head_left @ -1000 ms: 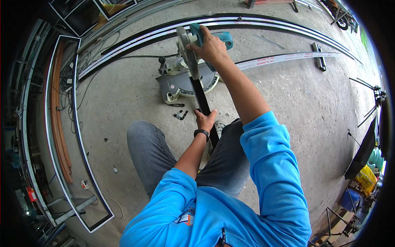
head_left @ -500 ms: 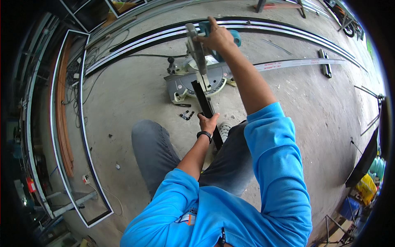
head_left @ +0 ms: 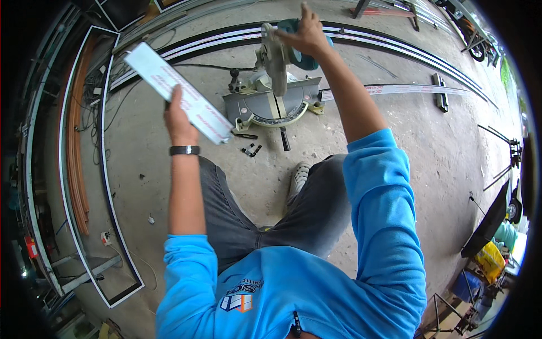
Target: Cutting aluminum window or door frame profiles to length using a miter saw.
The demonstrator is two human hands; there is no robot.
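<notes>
My left hand [head_left: 179, 121] is closed round a short length of aluminium profile [head_left: 175, 90]. The piece is raised left of the miter saw [head_left: 276, 110], tilted, its face covered in white film with red print. My right hand [head_left: 307, 35] is on the teal saw head, thumb toward the blade guard [head_left: 274, 62] and one finger stretched up. Its other fingers are partly hidden, but it appears to grip the saw. The saw head is raised above the grey round base, whose slot shows bare. Small black offcuts [head_left: 251, 150] lie on the floor before the saw.
A long film-covered profile [head_left: 395, 89] extends right from the saw, over a short black block [head_left: 441, 93]. Long black-and-white profiles [head_left: 226, 44] lie behind. At left stand a rectangular frame [head_left: 107, 169] and brown strips [head_left: 76, 141]. A cable [head_left: 203, 65] runs leftward.
My left hand has moved left and up with the profile, away from the saw base, turning its filmed face into view. The right hand stays at the saw head.
</notes>
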